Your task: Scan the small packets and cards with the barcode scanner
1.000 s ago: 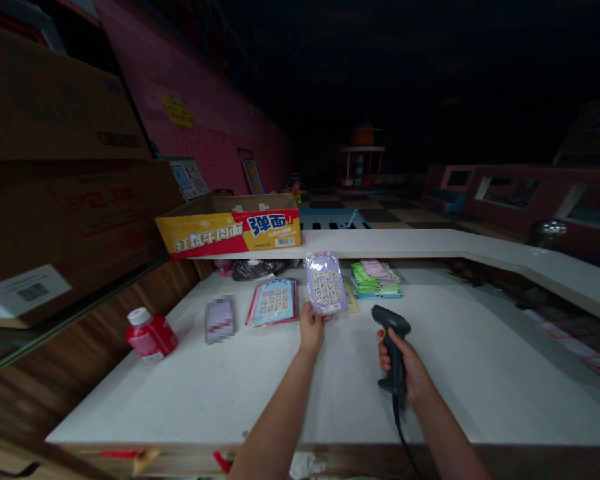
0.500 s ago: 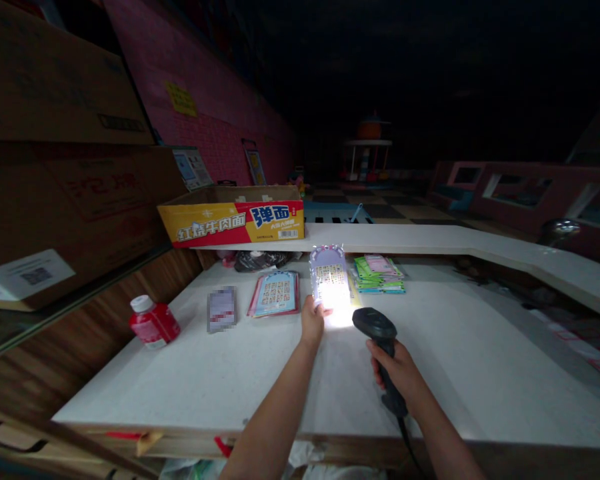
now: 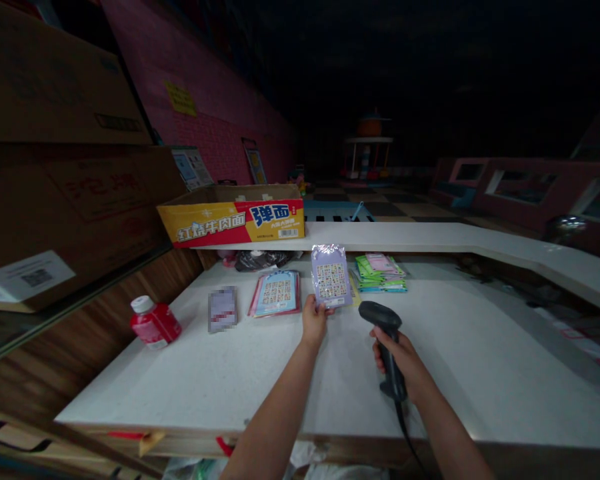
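Pinched at its lower left corner by my left hand (image 3: 316, 320) is a purple sticker pack (image 3: 331, 277) in clear wrap, with rows of tiny pictures and a barcode label at its bottom edge. It is tilted up toward me. My right hand (image 3: 397, 353) is wrapped round the handle of a black barcode scanner (image 3: 386, 333), whose head points toward the pack, a short way apart from it. The scanner's cable (image 3: 406, 430) runs down over the table edge. Behind the purple pack, a yellowish sheet (image 3: 355, 293) shows in part.
On the white table (image 3: 220, 380) lie a stack of blue and pink packs (image 3: 276, 293), a pile of green and pink packets (image 3: 380, 272), a blurred-out flat item (image 3: 223, 309) and a red bottle (image 3: 155, 323). A noodle carton (image 3: 235, 223) stands on the raised ledge (image 3: 405, 235). Cardboard boxes (image 3: 65, 200) are stacked left.
The scanner's bright light on the purple pack has gone out. My right hand and the scanner have shifted slightly right. My left hand still holds the pack in about the same place.
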The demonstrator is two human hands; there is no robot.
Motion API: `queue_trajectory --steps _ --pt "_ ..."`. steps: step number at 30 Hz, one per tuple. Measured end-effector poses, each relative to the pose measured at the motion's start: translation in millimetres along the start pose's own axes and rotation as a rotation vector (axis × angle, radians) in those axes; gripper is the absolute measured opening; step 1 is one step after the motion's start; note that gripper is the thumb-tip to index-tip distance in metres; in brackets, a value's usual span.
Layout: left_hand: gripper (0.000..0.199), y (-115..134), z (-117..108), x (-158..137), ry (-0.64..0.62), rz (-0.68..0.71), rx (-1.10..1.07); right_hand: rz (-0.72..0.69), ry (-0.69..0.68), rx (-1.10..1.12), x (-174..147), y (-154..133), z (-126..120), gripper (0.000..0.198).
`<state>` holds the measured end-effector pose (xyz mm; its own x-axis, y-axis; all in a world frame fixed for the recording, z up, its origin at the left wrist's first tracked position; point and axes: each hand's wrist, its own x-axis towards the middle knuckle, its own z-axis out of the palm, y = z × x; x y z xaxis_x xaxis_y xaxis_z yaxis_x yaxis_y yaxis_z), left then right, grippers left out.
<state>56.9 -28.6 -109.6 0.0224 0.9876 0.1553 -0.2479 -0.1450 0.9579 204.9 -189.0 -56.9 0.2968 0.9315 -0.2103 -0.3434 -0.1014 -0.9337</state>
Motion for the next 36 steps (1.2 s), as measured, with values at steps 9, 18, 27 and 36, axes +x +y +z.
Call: queue_trajectory --steps 9,18,27,36 --pt "0.031 -2.1 -1.4 2.4 -0.011 0.01 0.023 0.199 -0.147 0.596 27.1 13.8 -34.7 0.039" --pt "0.037 13.9 1.6 -12.8 0.002 0.017 0.023 0.26 -0.189 0.807 25.5 14.3 -40.9 0.03" --pt "0.034 72.3 -67.5 -14.8 0.243 0.105 0.291 0.263 -0.169 0.865 23.6 17.0 -40.8 0.024" --pt "0.038 102.0 -122.9 -6.7 0.413 0.072 1.198 0.276 -0.152 0.848 19.6 13.2 -39.1 0.02"
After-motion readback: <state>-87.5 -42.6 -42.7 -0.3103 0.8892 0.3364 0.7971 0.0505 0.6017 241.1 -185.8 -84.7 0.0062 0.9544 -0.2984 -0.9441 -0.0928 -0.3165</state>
